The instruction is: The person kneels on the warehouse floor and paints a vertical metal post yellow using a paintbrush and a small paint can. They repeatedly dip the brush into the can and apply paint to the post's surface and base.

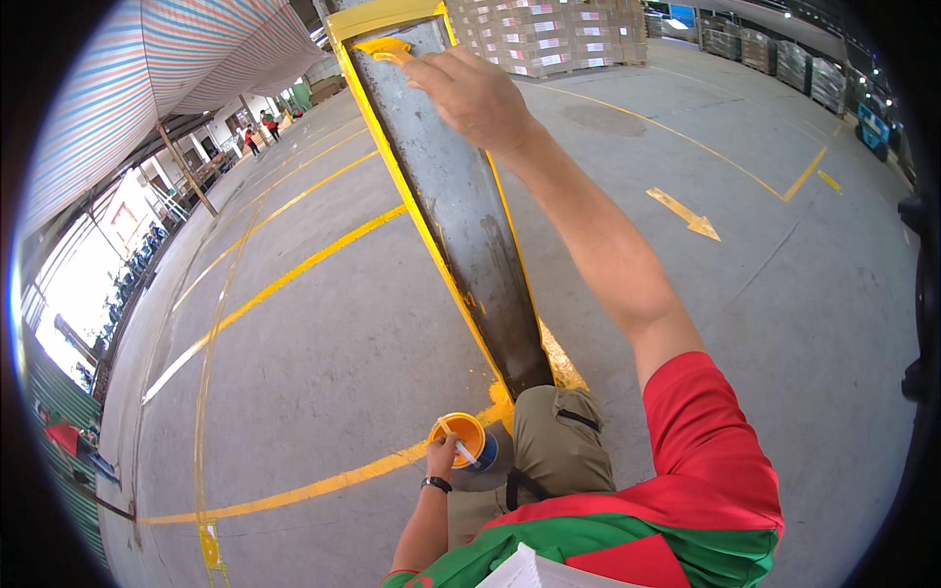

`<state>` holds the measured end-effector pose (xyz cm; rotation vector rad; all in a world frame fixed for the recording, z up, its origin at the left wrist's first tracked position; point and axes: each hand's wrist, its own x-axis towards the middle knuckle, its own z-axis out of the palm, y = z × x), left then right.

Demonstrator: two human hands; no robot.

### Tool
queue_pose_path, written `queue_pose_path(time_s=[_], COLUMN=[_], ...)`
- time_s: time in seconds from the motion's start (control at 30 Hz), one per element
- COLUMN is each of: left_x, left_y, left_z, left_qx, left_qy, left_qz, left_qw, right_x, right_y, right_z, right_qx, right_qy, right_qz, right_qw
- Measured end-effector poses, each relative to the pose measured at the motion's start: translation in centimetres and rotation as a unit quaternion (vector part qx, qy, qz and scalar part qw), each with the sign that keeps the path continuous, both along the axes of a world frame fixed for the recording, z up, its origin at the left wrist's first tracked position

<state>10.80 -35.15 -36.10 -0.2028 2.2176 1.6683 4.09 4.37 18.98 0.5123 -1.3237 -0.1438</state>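
My right hand (469, 96) is raised and closed round the handle of a paintbrush (384, 46). Yellow paint coats the bristles, which lie against the upper part of a grey steel column (446, 186). The column's edges and top band are yellow, while its recessed face is bare, with dark stains lower down. Low beside the column's foot, my left hand (441, 457) grips the rim of a small paint bucket (487, 454) with yellow paint inside. A pale strip (459, 440) lies across the bucket's mouth; its kind I cannot make out.
Stacked cartons (549, 37) stand behind the column, and wrapped pallets (794, 64) line the far right. A blue vehicle (871, 129) is near them. Yellow lines and an arrow (686, 214) mark the concrete floor. Other people (267, 124) are far left; another person (67, 438) is lower left.
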Motion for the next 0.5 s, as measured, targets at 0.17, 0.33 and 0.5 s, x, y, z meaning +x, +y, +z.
queue_pose_path(time_s=[0.17, 0.33, 0.5], left_x=[-0.01, -0.14, -0.13], left_y=[0.12, 0.15, 0.28], left_z=[-0.16, -0.26, -0.2], left_qx=[-0.009, -0.029, -0.012], left_qy=[0.008, -0.009, 0.002], left_qz=[0.001, -0.001, -0.002], left_qw=[1.0, 1.0, 1.0], right_x=[0.2, 0.37, 0.44], right_y=[0.59, 0.85, 1.06], right_z=[0.04, -0.04, -0.16], right_qx=[-0.002, -0.002, -0.007], right_qy=[-0.004, -0.01, -0.02], right_qz=[-0.011, -0.012, -0.019], right_qw=[1.0, 1.0, 1.0])
